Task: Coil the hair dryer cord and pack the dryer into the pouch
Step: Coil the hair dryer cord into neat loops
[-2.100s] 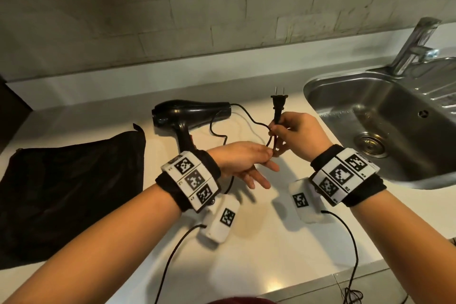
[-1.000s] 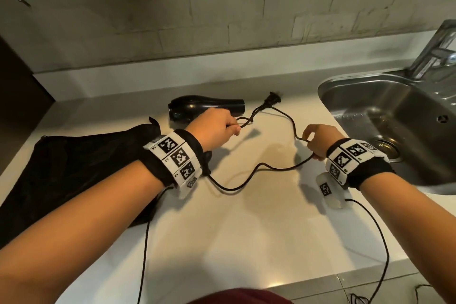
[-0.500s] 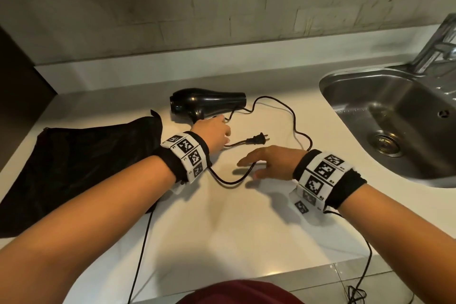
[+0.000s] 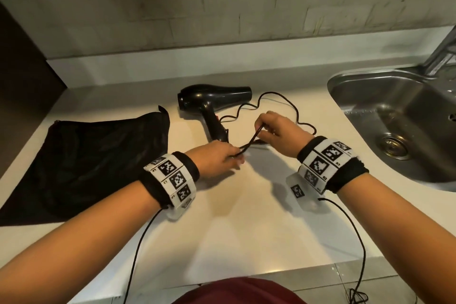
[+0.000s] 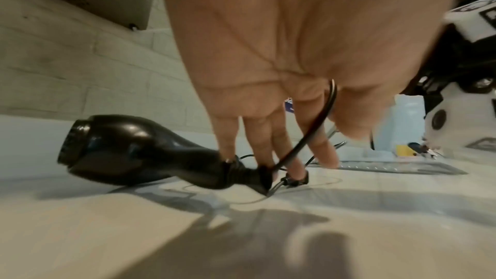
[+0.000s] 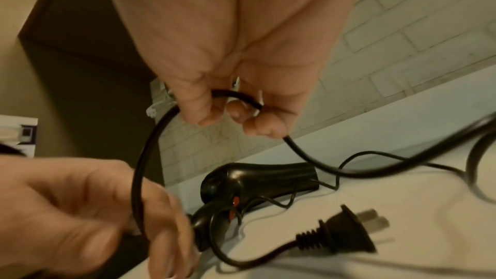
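The black hair dryer (image 4: 212,101) lies on the white counter (image 4: 246,217), nozzle to the right. Left of it, the black pouch (image 4: 86,160) lies flat. My left hand (image 4: 234,155) pinches the cord (image 4: 249,144) just in front of the dryer's handle. My right hand (image 4: 261,129) pinches the same cord a little higher and to the right, so a short stretch runs taut between them. In the right wrist view the right hand (image 6: 236,111) holds the cord (image 6: 139,167), and the plug (image 6: 343,232) lies loose on the counter. The left wrist view shows the dryer (image 5: 128,152) behind my fingers (image 5: 322,147).
A steel sink (image 4: 394,118) with a faucet (image 4: 441,54) is sunk into the counter at the right. The rest of the cord (image 4: 283,103) lies in loose loops between the dryer and the sink. A tiled wall (image 4: 222,7) runs behind the counter.
My right hand, open over the counter half a second ago, now pinches the cord. My left hand has moved right from the dryer handle and lifted the cord with it.
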`<state>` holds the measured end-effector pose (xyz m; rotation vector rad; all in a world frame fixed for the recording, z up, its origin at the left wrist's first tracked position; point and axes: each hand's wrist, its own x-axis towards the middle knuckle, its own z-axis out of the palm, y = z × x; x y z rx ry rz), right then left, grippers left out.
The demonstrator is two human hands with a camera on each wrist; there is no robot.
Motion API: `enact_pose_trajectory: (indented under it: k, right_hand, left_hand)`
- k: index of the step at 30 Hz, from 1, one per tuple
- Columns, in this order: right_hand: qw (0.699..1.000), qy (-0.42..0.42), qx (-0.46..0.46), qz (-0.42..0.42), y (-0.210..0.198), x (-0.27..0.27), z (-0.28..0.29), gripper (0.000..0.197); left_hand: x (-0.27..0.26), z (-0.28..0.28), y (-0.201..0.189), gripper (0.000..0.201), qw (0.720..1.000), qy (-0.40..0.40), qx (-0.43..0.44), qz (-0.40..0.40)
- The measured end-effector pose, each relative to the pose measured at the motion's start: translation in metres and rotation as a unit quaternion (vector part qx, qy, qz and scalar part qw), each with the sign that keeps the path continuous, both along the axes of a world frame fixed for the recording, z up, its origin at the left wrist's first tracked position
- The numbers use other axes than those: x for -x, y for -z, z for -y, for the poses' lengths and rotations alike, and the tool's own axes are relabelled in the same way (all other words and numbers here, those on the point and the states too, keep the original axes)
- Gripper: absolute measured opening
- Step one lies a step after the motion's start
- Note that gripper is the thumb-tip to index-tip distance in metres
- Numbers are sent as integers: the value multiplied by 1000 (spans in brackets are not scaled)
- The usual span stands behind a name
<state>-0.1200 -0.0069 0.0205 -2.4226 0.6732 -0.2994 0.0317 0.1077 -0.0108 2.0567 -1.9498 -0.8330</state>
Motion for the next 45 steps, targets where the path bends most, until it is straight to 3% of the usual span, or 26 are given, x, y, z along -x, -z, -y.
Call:
enact_pose_trajectory:
  k: [3, 5, 7, 10, 15, 22, 27, 32, 36, 39, 41, 43, 45]
  right_hand:
    - [992, 68, -12, 110, -5, -2, 1, 21]
    - [979, 109, -1, 173, -7, -4, -3, 39]
    - [970, 117, 20, 211, -9, -7, -11, 42]
    - [981, 64, 18, 184, -7, -19, -23, 33]
    - [994, 4, 11, 110, 0, -50, -26, 58]
    - [982, 18, -76, 172, -19, -74, -30, 41]
    - [983, -3, -58, 175, -33, -73, -25, 37]
    - [979, -7, -86, 183, -39, -71, -22, 41]
    - [983, 11, 6, 185, -45, -66, -20, 38]
    - [953, 45, 95, 284, -61, -58, -16, 18]
    - [927, 74, 156, 331, -68, -54, -10, 18]
    - [918, 129, 227, 299, -68, -55, -2, 32]
    - [935, 179, 258, 165, -65, -56, 7, 47]
  left_hand:
    - [-5, 1, -8, 23, 987, -72, 95, -112]
    - [-7, 3, -19, 29, 968, -109, 168, -153]
    - [-11, 7, -31, 29, 948, -141, 217, -184]
    - [-14, 11, -53, 25, 931, -157, 244, -221]
    - [-9, 15, -82, 32, 905, -143, 262, -301]
    - [-3, 23, -114, 34, 853, -152, 258, -426]
    - [-9, 35, -137, 32, 831, -172, 266, -457]
    - [-20, 48, -146, 28, 785, -193, 266, -525]
    - [-26, 52, -148, 27, 767, -200, 249, -557]
    - [-30, 54, -148, 27, 761, -205, 239, -568]
    - [-30, 55, -148, 28, 766, -204, 236, -562]
    - [-31, 55, -148, 28, 774, -203, 234, -552]
    - [-31, 56, -149, 28, 775, -204, 235, -549]
